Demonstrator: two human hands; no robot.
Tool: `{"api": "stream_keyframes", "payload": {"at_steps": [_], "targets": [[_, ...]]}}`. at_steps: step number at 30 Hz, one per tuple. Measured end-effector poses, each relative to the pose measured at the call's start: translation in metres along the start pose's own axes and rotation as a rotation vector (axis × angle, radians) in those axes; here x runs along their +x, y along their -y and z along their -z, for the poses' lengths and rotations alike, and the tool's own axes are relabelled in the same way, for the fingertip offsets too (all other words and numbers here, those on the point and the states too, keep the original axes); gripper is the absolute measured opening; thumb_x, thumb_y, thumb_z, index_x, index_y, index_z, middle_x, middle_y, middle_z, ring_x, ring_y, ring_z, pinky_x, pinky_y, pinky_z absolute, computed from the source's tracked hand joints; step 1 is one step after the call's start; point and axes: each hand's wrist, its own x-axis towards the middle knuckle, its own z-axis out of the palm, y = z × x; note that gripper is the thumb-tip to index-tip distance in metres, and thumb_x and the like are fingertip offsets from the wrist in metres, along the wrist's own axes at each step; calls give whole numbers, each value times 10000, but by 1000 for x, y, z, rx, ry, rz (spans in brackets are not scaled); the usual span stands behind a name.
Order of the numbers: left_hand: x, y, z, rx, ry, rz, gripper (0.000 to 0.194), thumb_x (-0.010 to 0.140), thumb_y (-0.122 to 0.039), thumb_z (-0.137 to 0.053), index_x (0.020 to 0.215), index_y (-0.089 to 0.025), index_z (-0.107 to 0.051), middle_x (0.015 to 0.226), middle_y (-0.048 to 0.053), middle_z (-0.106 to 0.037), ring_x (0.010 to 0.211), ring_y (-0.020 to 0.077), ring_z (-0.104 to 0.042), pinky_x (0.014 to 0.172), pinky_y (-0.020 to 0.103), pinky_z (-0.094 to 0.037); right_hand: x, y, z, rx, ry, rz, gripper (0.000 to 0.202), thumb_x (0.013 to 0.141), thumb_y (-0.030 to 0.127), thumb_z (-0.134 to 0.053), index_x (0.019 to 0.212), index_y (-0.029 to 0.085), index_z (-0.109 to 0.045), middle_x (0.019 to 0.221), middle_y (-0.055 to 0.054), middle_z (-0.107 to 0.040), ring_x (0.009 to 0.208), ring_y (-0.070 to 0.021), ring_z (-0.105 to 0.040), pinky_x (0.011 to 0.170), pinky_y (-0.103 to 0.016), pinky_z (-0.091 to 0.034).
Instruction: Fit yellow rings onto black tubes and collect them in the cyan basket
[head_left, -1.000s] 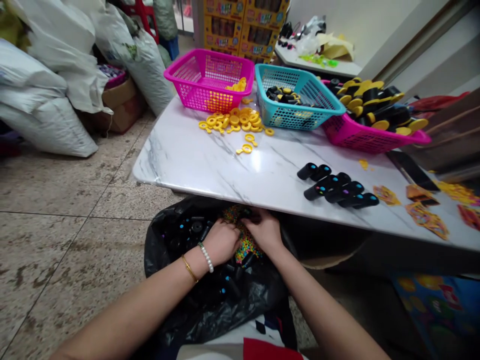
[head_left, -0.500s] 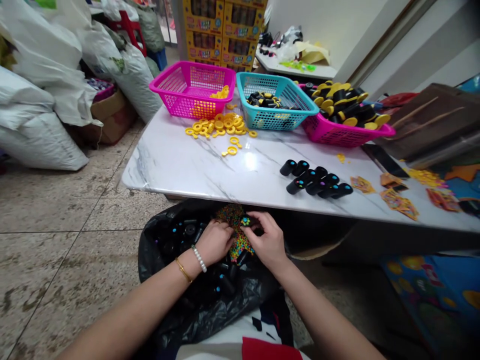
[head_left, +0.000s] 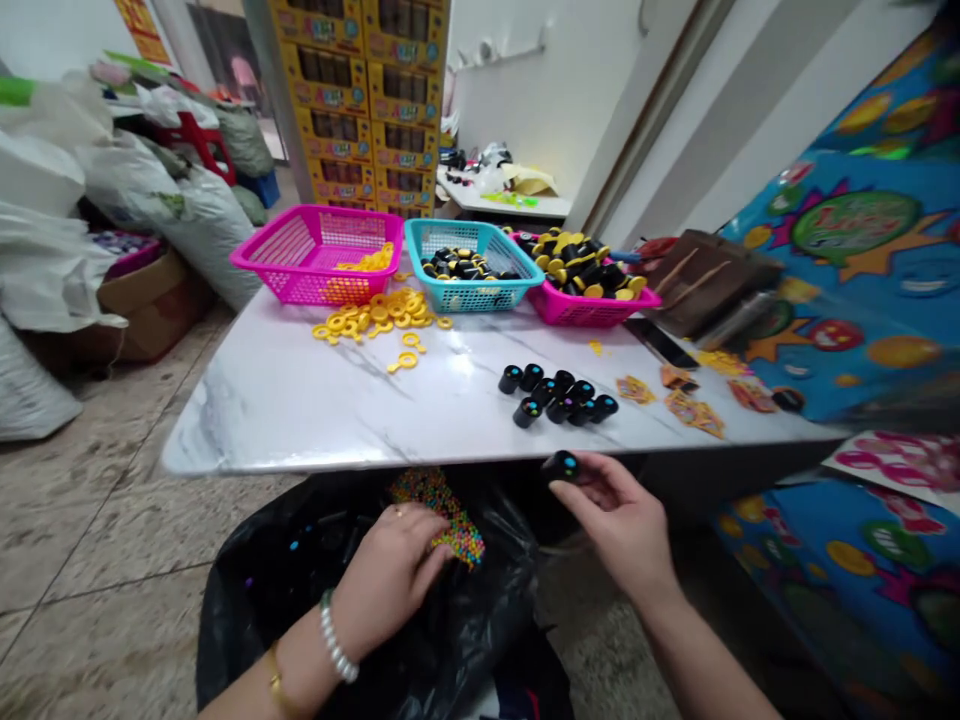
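My right hand (head_left: 626, 520) pinches a small black cylinder (head_left: 561, 466) just in front of the table edge; blue and other coloured dots show in its end. Over the black plastic bag (head_left: 480, 630) is my left hand (head_left: 394, 560), thumb apart from the bent fingers, resting at the heap of small multicoloured beads (head_left: 465, 540). Some of its fingertips are hidden. Darker cylinders lie in the bag's shadowed left part, only a few blue dots showing. On the table, several similar black cylinders (head_left: 562, 395) stand in a group.
On the white marbled table (head_left: 262, 420) are a pink basket (head_left: 262, 260), a blue basket (head_left: 480, 300) and a second pink basket (head_left: 592, 312) heaped with black-and-yellow pieces. Yellow ring pieces (head_left: 382, 315) lie loose. Small orange packets (head_left: 694, 410) and a dark phone-like slab (head_left: 660, 343) lie right.
My right hand has lifted the black cylinder out of the bag, moving right and up to the table edge. My left hand stays at the beads. The camera view has shifted.
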Motion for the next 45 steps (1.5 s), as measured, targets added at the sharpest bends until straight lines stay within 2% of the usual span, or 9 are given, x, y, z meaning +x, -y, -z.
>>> {"api": "stream_keyframes", "payload": {"at_steps": [5, 15, 19, 23, 26, 28, 31, 35, 45], "targets": [[32, -32, 29, -90, -194, -81, 293, 881, -316, -551, 1155, -214, -529, 1073, 79, -611, 1002, 199, -565, 888, 343, -474, 37, -14, 41, -329, -157, 58, 367, 684, 408, -739, 968, 183, -682, 686, -5, -613, 571, -148, -538, 572, -280, -468], [157, -23, 9, 316, -170, 23, 1109, 581, -674, -702, 1373, -30, -267, 1351, 294, -418, 1288, 450, -332, 1028, 554, -297, 60, -15, 8, -590, -198, 161, 362, 669, 508, -717, 847, 203, -635, 688, -4, -624, 611, -184, -592, 632, -302, -464], [174, -17, 5, 306, -112, 7, 1268, 518, -744, -685, 1414, -6, -174, 1428, 324, -306, 1339, 484, -220, 1059, 574, -229, 56, -30, 28, -608, -332, 226, 669, 588, 546, -774, 1098, 164, -572, 876, -73, -611, 812, -249, -598, 780, -394, -489], [186, -20, 2, 182, -91, -89, 1406, 488, -691, -743, 1459, -63, 57, 1445, 303, -291, 1336, 452, -263, 1062, 569, -241, 75, -45, 51, -405, -195, 304, 1216, 532, 515, -826, 1479, 186, -138, 1408, -202, -349, 1203, -317, -471, 976, -478, -415], [198, -24, 0, 95, -71, -180, 1423, 485, -629, -786, 1463, -140, 125, 1463, 278, -267, 1342, 432, -266, 1051, 595, -243, 97, -43, 52, -388, 3, 364, 1305, 524, 472, -844, 1498, 256, -2, 1545, -176, -47, 1357, -342, -289, 1037, -510, -351], [206, -25, -2, 70, -64, -242, 1391, 486, -620, -793, 1476, -178, 79, 1496, 266, -175, 1371, 425, -200, 1055, 594, -244, 108, -36, 47, -454, 110, 410, 1278, 518, 448, -851, 1499, 264, -54, 1558, -147, -4, 1408, -345, -155, 1080, -524, -281], [215, -23, -4, 39, -51, -317, 1339, 486, -646, -780, 1487, -191, -16, 1503, 256, -101, 1389, 408, -150, 1066, 550, -275, 118, -26, 37, -504, 228, 476, 1184, 564, 444, -831, 1495, 261, -122, 1542, -132, -138, 1416, -312, -147, 1111, -506, -242], [223, -14, -7, 90, -21, -406, 1145, 585, -652, -724, 1470, -155, -194, 1429, 253, -244, 1326, 396, -284, 1061, 530, -302, 123, -24, 29, -499, 284, 572, 989, 677, 440, -766, 1478, 251, -218, 1440, -123, -343, 1348, -275, -320, 1112, -461, -281], [265, 13, 3, 72, 29, -473, 995, 646, -507, -762, 1435, -154, -268, 1356, 230, -333, 1260, 389, -393, 1022, 524, -375, 167, -30, 4, -536, 341, 686, 788, 783, 336, -677, 1462, 227, -291, 1424, -148, -350, 1334, -300, -339, 1086, -484, -332]]}}
